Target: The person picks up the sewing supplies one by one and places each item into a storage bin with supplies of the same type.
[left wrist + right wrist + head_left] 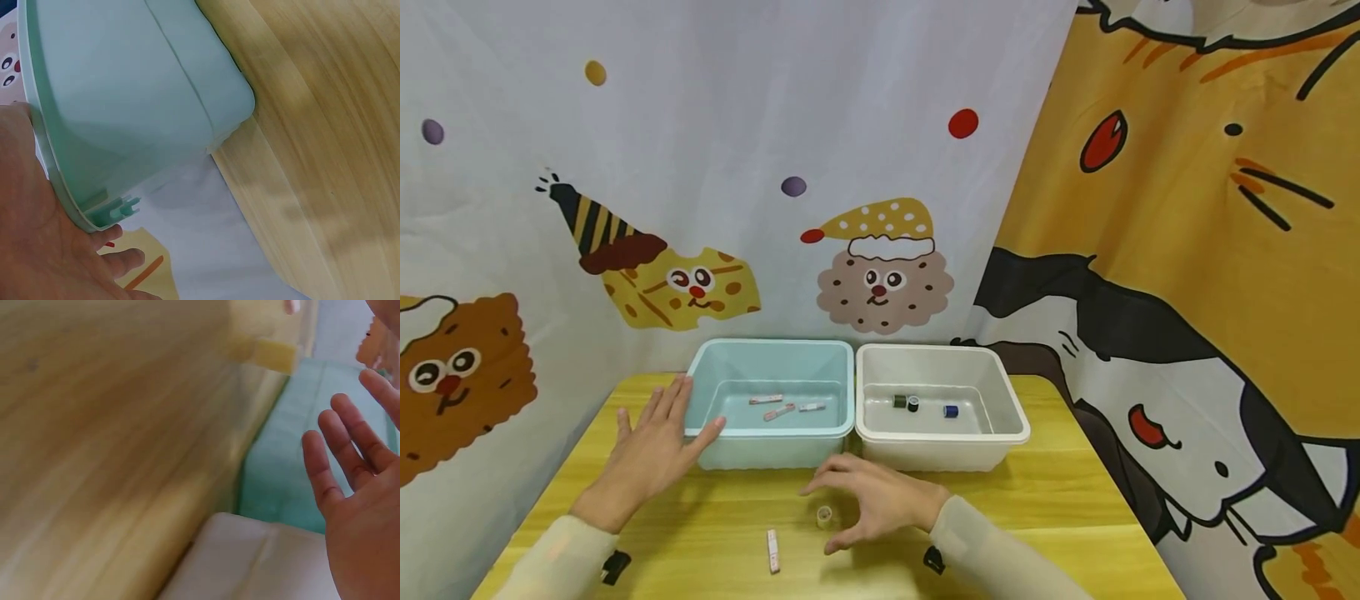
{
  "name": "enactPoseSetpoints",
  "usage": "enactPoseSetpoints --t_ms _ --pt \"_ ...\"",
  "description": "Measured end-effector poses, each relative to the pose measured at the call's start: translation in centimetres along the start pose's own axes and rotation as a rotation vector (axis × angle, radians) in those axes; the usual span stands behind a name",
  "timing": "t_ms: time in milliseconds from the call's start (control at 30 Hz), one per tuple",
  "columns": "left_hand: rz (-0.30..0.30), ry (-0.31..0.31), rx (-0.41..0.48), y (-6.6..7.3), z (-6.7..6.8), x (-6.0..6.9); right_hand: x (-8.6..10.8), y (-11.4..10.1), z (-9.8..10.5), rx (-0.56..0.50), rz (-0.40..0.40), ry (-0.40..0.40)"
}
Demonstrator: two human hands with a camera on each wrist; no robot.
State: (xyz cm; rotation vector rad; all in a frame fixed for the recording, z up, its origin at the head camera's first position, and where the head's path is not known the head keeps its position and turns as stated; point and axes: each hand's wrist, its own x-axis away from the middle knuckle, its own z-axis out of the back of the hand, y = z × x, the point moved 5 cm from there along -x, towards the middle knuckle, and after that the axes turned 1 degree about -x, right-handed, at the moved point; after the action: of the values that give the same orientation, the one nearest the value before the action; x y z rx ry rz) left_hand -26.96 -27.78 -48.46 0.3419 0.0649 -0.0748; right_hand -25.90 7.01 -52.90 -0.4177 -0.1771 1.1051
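My left hand (pixel 651 454) lies against the left rim of a light blue bin (pixel 775 454), its fingers straight; the left wrist view shows the palm at that rim. The bin contains three small pink-and-white strips (pixel 766 400), possibly folded tape measures. My right hand (pixel 887 496) hovers over the table in front of the bins, fingers and thumb parted and holding nothing. Between thumb and fingertips, on the tabletop, stands a small yellow thread spool (pixel 824 517), also blurred in the right wrist view (pixel 275 356). Another pink-and-white strip (pixel 772 552) lies nearer the front.
To the right of the blue bin, a white bin (pixel 936 454) holds a green spool (pixel 899 402), a dark spool (pixel 913 404) and a blue spool (pixel 951 412). Both stand on a wooden table (pixel 1060 517) against a printed curtain (pixel 700 150). Small black objects (pixel 616 567) show by the wrists.
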Motion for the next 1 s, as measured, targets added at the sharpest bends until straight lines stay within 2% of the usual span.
enactPoseSetpoints --t_ms 167,367,633,833,1000 --pt "0.000 0.001 0.001 0.0 0.0 0.0 0.0 1.3 -1.3 -0.010 -0.083 -0.056" --pt "0.005 -0.004 0.000 -0.2 0.0 0.0 -0.3 2.5 -2.6 -0.031 -0.127 -0.080" --pt "0.003 -0.006 -0.003 -0.2 0.0 0.0 -1.1 2.9 -3.5 -0.040 -0.065 -0.067" --pt "0.002 0.000 -0.003 -0.1 0.0 0.0 -1.5 2.8 -3.2 -0.109 0.023 -0.006" --pt "0.000 0.001 -0.006 0.0 0.1 0.0 -1.4 2.8 -2.7 -0.108 0.025 0.029"
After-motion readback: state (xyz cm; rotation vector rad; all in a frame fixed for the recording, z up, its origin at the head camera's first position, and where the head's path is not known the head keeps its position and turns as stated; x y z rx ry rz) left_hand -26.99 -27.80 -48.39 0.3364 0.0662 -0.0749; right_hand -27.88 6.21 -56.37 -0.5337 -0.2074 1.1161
